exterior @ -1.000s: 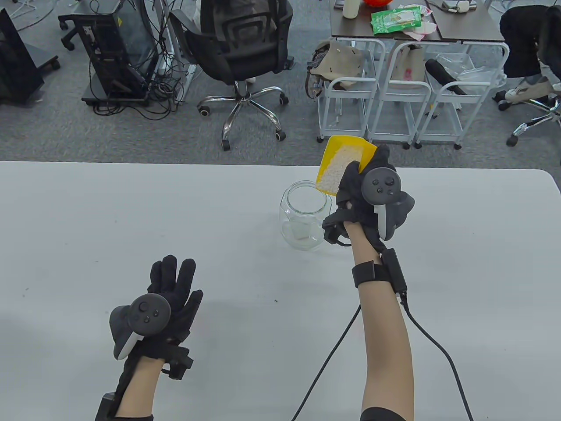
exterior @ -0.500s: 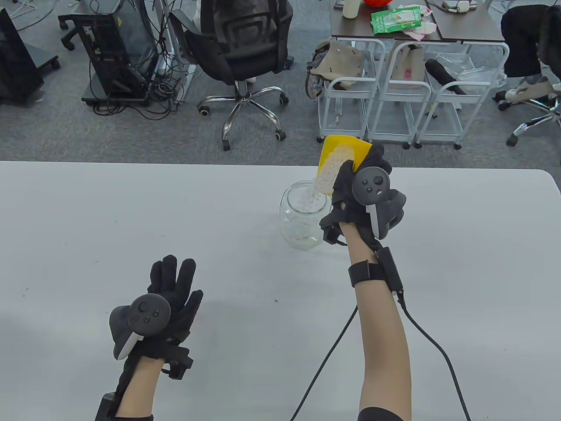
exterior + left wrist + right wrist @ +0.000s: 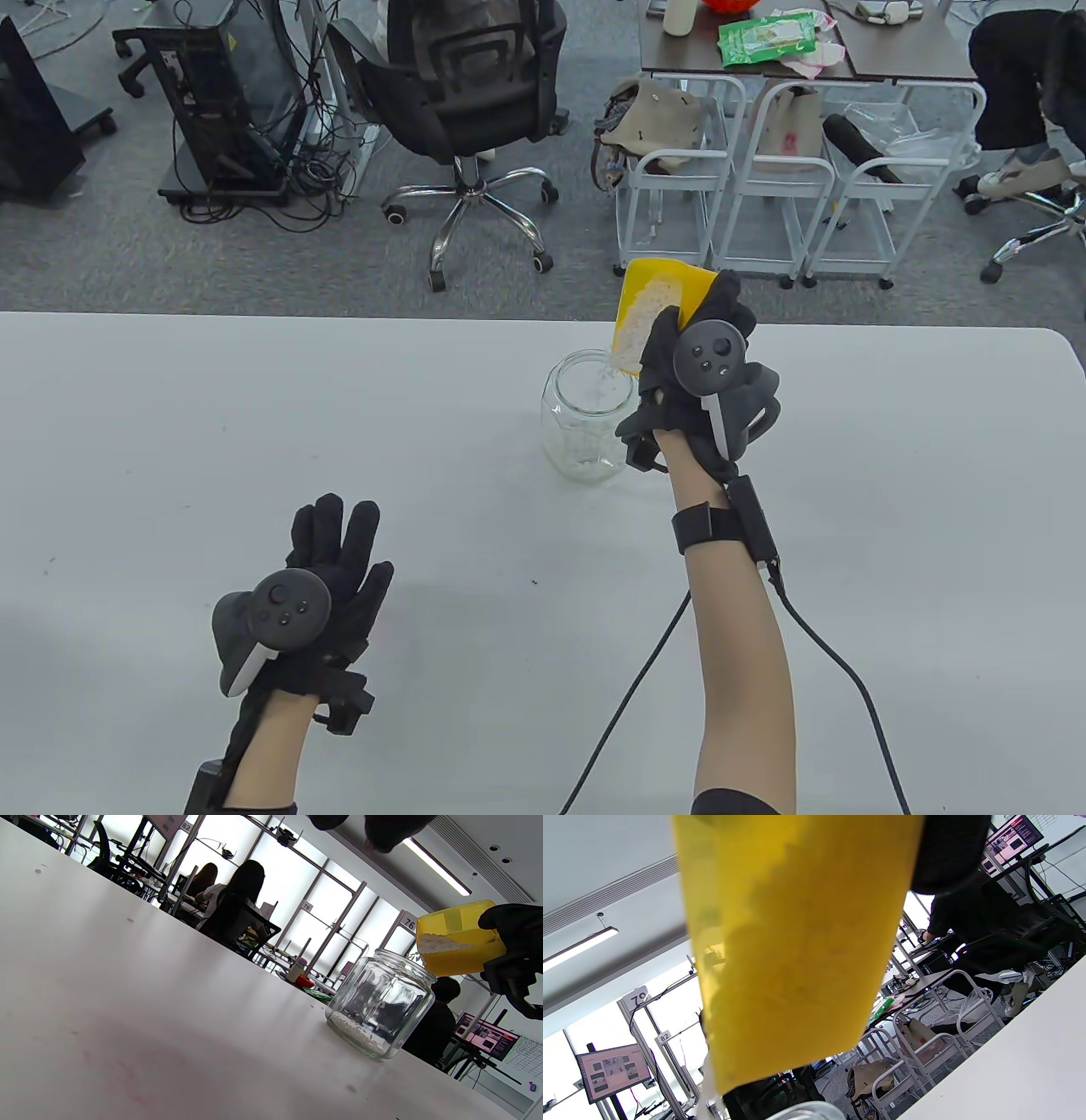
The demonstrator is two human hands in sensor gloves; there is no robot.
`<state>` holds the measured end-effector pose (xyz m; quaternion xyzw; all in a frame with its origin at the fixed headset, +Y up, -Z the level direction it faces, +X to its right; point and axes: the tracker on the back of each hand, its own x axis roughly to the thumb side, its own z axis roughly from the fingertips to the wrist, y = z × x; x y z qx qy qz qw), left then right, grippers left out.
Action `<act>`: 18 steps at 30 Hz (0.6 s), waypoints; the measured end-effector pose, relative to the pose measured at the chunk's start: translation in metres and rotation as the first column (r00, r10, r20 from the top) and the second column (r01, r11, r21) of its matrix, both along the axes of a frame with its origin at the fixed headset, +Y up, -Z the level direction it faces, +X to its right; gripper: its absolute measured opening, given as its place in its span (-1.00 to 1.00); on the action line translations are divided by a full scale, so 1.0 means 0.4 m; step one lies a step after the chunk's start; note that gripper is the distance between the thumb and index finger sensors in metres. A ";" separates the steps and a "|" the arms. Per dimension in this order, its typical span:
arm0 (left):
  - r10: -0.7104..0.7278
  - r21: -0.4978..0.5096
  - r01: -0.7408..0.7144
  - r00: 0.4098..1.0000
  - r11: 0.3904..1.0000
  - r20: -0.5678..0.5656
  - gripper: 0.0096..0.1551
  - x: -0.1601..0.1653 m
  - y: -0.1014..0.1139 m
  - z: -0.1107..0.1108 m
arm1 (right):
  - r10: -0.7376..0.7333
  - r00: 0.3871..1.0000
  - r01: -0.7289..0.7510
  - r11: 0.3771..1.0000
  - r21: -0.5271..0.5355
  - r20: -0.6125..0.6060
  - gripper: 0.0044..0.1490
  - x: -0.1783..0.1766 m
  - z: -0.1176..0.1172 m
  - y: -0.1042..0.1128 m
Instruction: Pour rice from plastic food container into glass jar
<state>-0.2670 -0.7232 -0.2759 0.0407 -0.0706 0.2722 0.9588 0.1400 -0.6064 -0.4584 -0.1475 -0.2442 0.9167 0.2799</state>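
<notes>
Rice (image 3: 441, 941), white and loose, lies banked against the lowered corner of a yellow rectangular plastic food container (image 3: 657, 310), which the right hand (image 3: 700, 373) grips by its side and holds tilted above the mouth of a clear, faceted glass jar (image 3: 590, 420). The jar stands upright on the white bench (image 3: 254, 424), just left of the right hand; in the left wrist view a thin layer of rice covers its floor. In the table view a faint stream of grains falls from the container's low corner into the jar's opening, and the right wrist view shows the same corner directly over the glass rim. The left hand (image 3: 327, 577) lies well apart from the jar, near the front of the bench, with fingers spread wide and holding nothing.

Step in hand, as judged: the pour itself, partly done, since a good share of rice is inside the container and little is inside the jar. The next move would call for a steeper tilt while the pouring corner stays centred over the mouth, so that the heaped grains slide out without overshooting the rim. The jar is unsupported; a knock from the container could shift it.
</notes>
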 end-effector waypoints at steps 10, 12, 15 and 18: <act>0.000 0.001 0.000 1.000 1.000 0.002 -0.22 0.001 0.000 0.000 | 0.024 1.000 -0.024 1.000 -0.001 -0.004 -0.08 -0.011 -0.001 0.005; 0.000 0.002 0.000 1.000 1.000 0.002 -0.22 0.001 0.000 0.000 | 0.027 1.000 -0.027 1.000 0.000 -0.003 -0.08 -0.012 -0.001 0.005; 0.000 0.002 0.000 1.000 1.000 0.004 -0.22 0.001 0.000 0.000 | 0.033 0.999 -0.033 0.999 0.000 -0.003 -0.08 -0.013 -0.001 0.007; -0.001 0.002 0.001 1.000 1.000 0.004 -0.22 0.001 0.000 0.000 | 0.039 0.999 -0.039 0.999 0.001 -0.003 -0.08 -0.015 -0.002 0.009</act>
